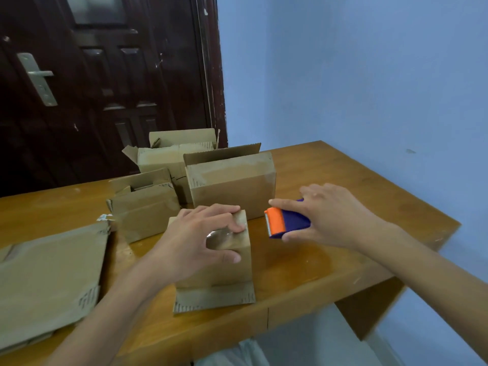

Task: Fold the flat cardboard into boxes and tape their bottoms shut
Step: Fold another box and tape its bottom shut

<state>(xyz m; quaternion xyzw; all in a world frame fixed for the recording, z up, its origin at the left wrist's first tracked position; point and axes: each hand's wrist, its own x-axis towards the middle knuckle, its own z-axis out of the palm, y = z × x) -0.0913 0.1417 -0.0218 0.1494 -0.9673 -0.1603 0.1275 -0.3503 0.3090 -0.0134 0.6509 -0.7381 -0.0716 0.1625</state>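
While left hand (196,240) fingers grip the box (224,265), hiding its top, right hand (335,216) clasps the dispenser (286,224)

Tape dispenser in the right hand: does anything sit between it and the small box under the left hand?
Nothing visible: only bare table separates the tape dispenser from the small box that the left hand grips on top.
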